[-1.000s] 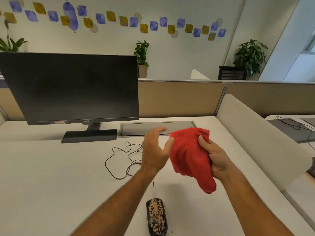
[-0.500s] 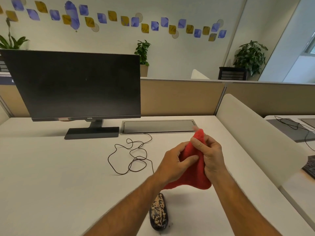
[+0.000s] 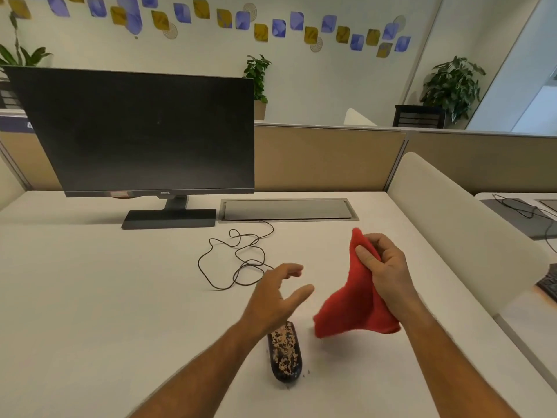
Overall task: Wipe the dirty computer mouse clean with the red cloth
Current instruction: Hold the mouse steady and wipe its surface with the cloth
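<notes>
The black computer mouse caked with pale brown crumbs (image 3: 284, 354) lies on the white desk top (image 3: 90, 297) close to the near edge of the view, partly under the left forearm, with a few loose specks on the surface just beside it. The right hand (image 3: 381, 268) is raised above the desk and pinches the soft red cloth (image 3: 352, 309) between thumb and curled fingers, so that most of the fabric hangs free and bunched beneath the palm, not touching the mouse. The left hand (image 3: 275, 294) hovers above the front of the mouse with its fingers loosely spread and nothing in it. The likeliest trouble, as I judge it, is that a wipe made with the cloth in a loose wad only pushes the crumbs off onto the desk, or smears them, instead of lifting them; a flat, folded pad would serve better. If the left hand does not steady the mouse, the light body may slide or turn under the stroke, and the thin black cable (image 3: 241, 260) lying in slack loops behind could be dragged along. The only writing I can make out is a small pale logo on the lower bezel of the dark, switched-off flat monitor (image 3: 141, 131), which appears to read BenQ; nothing legible shows on the mouse or cloth.
</notes>
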The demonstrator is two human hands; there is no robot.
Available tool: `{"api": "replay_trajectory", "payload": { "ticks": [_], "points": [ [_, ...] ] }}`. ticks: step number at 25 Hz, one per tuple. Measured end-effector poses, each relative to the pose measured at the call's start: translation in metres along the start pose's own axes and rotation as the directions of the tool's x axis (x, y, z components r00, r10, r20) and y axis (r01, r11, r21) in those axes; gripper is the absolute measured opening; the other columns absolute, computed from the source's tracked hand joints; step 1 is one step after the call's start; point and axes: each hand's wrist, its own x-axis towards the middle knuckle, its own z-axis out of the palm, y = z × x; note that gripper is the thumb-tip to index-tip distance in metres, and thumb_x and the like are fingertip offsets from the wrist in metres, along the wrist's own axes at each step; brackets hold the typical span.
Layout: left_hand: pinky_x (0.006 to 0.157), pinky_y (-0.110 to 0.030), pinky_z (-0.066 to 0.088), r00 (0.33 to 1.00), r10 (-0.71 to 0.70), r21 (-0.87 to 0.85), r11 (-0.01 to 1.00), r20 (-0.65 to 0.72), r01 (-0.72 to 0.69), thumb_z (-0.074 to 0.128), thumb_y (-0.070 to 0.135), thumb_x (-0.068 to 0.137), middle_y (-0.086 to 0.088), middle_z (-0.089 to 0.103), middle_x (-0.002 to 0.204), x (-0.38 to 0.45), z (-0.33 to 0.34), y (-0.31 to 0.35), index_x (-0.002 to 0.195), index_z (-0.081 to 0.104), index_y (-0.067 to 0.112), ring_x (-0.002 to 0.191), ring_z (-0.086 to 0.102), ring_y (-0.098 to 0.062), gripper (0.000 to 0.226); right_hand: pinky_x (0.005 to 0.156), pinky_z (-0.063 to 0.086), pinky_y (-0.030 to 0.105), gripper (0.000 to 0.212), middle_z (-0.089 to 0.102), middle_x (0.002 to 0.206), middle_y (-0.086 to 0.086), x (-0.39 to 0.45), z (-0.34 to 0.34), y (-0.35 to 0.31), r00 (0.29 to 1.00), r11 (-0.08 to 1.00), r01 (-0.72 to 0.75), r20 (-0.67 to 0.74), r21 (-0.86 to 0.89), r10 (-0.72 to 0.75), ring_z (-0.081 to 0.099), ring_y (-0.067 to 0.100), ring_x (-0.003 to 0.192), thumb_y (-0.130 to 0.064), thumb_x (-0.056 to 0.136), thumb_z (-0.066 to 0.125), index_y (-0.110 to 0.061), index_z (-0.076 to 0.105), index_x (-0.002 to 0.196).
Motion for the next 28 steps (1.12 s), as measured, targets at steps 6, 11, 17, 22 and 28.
{"api": "replay_trajectory", "payload": {
  "ticks": [6,11,17,22,28],
  "points": [
    [0.104,-0.027,0.033,0.994,-0.112,0.096,0.989,0.002,0.111,0.061,0.085,0.072,0.031,0.047,0.133,-0.053,-0.019,-0.062,0.143,0.033,0.049,0.128,0.035,0.011,0.085,0.065,0.049,0.022,0.012,0.067,0.085,-0.018,-0.023,0.013,0.022,0.967,0.809,0.056,0.234,-0.585,0.103,0.064,0.006,0.076,-0.028,0.087,0.065,-0.039,0.064,0.092],
    [0.118,-0.032,0.019,0.982,-0.006,0.271,0.961,0.19,-0.046,0.071,0.089,0.057,0.027,0.033,0.148,-0.085,-0.017,-0.081,0.155,0.007,0.043,0.139,0.023,0.004,0.126,0.092,0.043,0.026,0.032,0.062,0.118,-0.013,-0.051,0.035,0.055,0.882,0.683,0.217,0.44,-0.698,0.17,0.055,0.008,0.102,-0.031,0.098,0.049,-0.035,0.056,0.129],
    [0.124,-0.041,-0.004,0.97,-0.044,0.371,0.927,0.241,-0.05,0.066,0.094,0.051,0.019,0.03,0.154,-0.088,-0.011,-0.084,0.158,-0.004,0.03,0.151,0.011,-0.007,0.144,0.1,0.04,0.023,0.033,0.065,0.124,-0.012,-0.077,0.053,0.081,0.913,0.708,0.186,0.386,-0.682,0.132,0.056,0.007,0.113,-0.028,0.098,0.047,-0.032,0.062,0.127],
    [0.124,-0.04,-0.004,0.967,-0.055,0.395,0.918,0.248,-0.049,0.062,0.096,0.051,0.019,0.031,0.156,-0.087,-0.009,-0.085,0.158,-0.008,0.027,0.151,0.011,-0.008,0.146,0.094,0.044,0.02,0.032,0.068,0.118,-0.016,-0.09,0.063,0.086,0.932,0.791,0.132,0.346,-0.597,0.105,0.059,-0.001,0.104,-0.036,0.095,0.05,-0.032,0.065,0.122],
    [0.124,-0.039,-0.004,0.968,-0.066,0.417,0.908,0.244,-0.043,0.06,0.097,0.053,0.02,0.032,0.155,-0.086,-0.008,-0.085,0.159,-0.008,0.024,0.15,0.014,-0.008,0.145,0.085,0.048,0.022,0.029,0.071,0.107,-0.016,-0.094,0.068,0.087,0.906,0.742,0.198,0.409,-0.64,0.112,0.06,0.001,0.094,-0.035,0.096,0.046,-0.033,0.067,0.116]
  ]
}}
